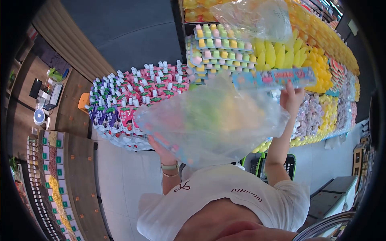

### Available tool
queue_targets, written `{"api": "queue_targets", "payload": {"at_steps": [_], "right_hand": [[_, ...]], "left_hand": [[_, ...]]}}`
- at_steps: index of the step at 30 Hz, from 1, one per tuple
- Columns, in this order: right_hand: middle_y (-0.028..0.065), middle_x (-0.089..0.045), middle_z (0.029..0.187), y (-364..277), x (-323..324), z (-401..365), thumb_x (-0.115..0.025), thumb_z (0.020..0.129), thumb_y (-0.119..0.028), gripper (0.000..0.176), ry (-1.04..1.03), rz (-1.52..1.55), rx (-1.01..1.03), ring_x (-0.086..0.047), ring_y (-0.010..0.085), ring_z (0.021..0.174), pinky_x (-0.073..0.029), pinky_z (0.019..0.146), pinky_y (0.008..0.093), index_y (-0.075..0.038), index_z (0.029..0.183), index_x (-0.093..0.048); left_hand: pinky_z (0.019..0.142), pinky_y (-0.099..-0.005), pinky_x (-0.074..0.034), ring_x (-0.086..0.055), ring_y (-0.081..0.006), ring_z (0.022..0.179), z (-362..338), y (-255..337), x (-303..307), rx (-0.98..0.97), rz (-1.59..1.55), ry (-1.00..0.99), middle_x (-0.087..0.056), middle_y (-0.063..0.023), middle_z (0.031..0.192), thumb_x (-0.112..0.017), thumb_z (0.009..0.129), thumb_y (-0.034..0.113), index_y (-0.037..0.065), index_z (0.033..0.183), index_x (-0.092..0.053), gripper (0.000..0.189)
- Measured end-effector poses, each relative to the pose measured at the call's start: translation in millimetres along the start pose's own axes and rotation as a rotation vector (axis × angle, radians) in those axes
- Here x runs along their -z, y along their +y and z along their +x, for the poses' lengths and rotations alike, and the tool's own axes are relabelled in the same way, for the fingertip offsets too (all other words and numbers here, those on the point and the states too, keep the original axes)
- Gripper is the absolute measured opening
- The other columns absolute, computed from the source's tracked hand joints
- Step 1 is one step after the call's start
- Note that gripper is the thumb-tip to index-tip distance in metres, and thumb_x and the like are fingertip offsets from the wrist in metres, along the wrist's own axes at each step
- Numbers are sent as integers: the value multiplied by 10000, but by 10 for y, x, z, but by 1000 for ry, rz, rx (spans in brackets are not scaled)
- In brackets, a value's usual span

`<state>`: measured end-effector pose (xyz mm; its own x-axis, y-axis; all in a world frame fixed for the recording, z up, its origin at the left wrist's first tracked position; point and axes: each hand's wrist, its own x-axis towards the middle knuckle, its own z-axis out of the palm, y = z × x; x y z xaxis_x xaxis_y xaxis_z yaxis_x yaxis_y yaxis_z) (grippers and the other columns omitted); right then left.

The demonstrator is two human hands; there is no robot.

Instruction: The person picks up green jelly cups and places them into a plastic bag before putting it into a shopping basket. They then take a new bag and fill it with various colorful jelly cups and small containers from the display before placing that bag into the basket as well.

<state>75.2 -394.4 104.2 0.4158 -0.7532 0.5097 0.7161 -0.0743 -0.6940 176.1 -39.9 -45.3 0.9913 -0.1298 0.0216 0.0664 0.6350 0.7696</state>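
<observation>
We are keeping clear floor (110, 172) at the lower left of the frame, between the wooden shelving (82, 172) and our body. The lower edge of the display of capped pouches (136, 96) is bordering this room on the upper side. More floor is showing at the right, past a black basket (290, 168) with a green rim.

We are positioning the translucent plastic bag (209, 120) at the center of the frame, in front of the display. It is covering part of the pouches and the goods behind. At the upper center, we are facing stacked trays of pastel cubes (225, 54); to their right, yellow banana-shaped goods (281, 56) are standing beside round yellow goods (319, 70). A clear bag (261, 20) is lying above them. A dark panel (128, 32) is closing off the upper left.

We are grasping the flat blue packet (275, 78) near its right end, at the upper right of the frame, with the fingers of the right hand (292, 96) at its lower edge. We are touching the lower left of the translucent plastic bag with the left hand (160, 152); its fingers are partly hidden, so we cannot tell how firmly they are closed. Green, yellow and pink patches are showing through the film; we cannot tell whether they are inside or behind.
</observation>
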Motion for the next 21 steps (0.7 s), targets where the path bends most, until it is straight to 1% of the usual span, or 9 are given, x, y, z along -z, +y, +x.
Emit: {"api": "queue_targets", "payload": {"at_steps": [1, 3, 6, 8, 10, 13, 16, 19, 21], "right_hand": [[110, -528, 1163, -6, 185, -125, -633, 791, 15, 550, 58, 9, -32, -548, 189, 1038, -430, 927, 309, 44, 1283, -388], [93, -553, 1129, -3, 592, -331, -647, 803, -51, 529, 116, -151, -104, -568, 172, 985, -463, 849, 281, 31, 1273, -417], [77, -578, 1071, -20, 966, -621, -659, 798, -86, 501, 291, -240, -314, -585, 153, 903, -484, 746, 261, 10, 1245, -451], [78, -584, 1020, -82, 753, -770, -662, 788, -113, 441, 153, -257, -304, -587, 147, 828, -489, 673, 264, -8, 1179, -488], [85, -584, 1015, 106, 847, -973, -654, 782, -102, 414, 28, -328, -385, -587, 152, 826, -491, 680, 278, -10, 1153, -497], [96, -585, 1008, -30, 285, -1160, -655, 768, -103, 416, -43, -234, -654, -585, 165, 844, -489, 718, 305, -13, 1143, -498], [103, -572, 1042, -294, 43, -1223, -646, 778, -128, 432, -186, -148, -805, -574, 180, 889, -475, 765, 319, -20, 1164, -483], [111, -553, 1084, -313, 20, -1336, -638, 789, -172, 461, -278, -122, -854, -563, 197, 929, -460, 799, 332, -26, 1192, -467], [116, -541, 1112, -272, 5, -1372, -633, 797, -201, 482, -292, -95, -876, -555, 209, 956, -451, 822, 341, -29, 1211, -456]], "left_hand": [[987, -336, -347, -377, -170, 1209, -3, 11, -25, 50, -42, 29, -374, -21, 1335, -294, 948, 500, 134, 1394, -266, 578], [874, -340, -430, -457, -149, 1100, -17, 90, -204, 69, 39, 77, -438, -12, 1254, -327, 930, 515, 141, 1375, -303, 582], [610, -320, -479, -536, -113, 833, -16, 84, -217, 181, 194, 93, -523, 17, 1026, -372, 908, 528, 154, 1326, -369, 561], [453, -322, -459, -535, -105, 643, -31, 31, -250, 277, 187, 47, -499, 36, 794, -420, 893, 514, 169, 1127, -412, 417], [347, -349, -410, -495, -114, 476, -16, -55, -391, 361, 60, -31, -396, 51, 518, -489, 877, 480, 191, 769, -453, 310], [349, -373, -419, -519, -121, 495, -31, -163, -419, 592, -54, -137, -438, 45, 568, -516, 875, 448, 183, 765, -453, 294], [497, -398, -501, -590, -133, 650, 113, -513, -129, 840, -73, -202, -547, 15, 714, -511, 891, 410, 164, 876, -530, 247], [718, -355, -514, -600, -143, 845, 7, -167, -681, 680, 108, -311, -597, -27, 914, -505, 904, 380, 122, 1055, -562, 305], [795, -311, -482, -587, -157, 910, -15, -177, -713, 665, 170, -414, -598, -45, 981, -508, 906, 360, 85, 1128, -543, 356]]}}
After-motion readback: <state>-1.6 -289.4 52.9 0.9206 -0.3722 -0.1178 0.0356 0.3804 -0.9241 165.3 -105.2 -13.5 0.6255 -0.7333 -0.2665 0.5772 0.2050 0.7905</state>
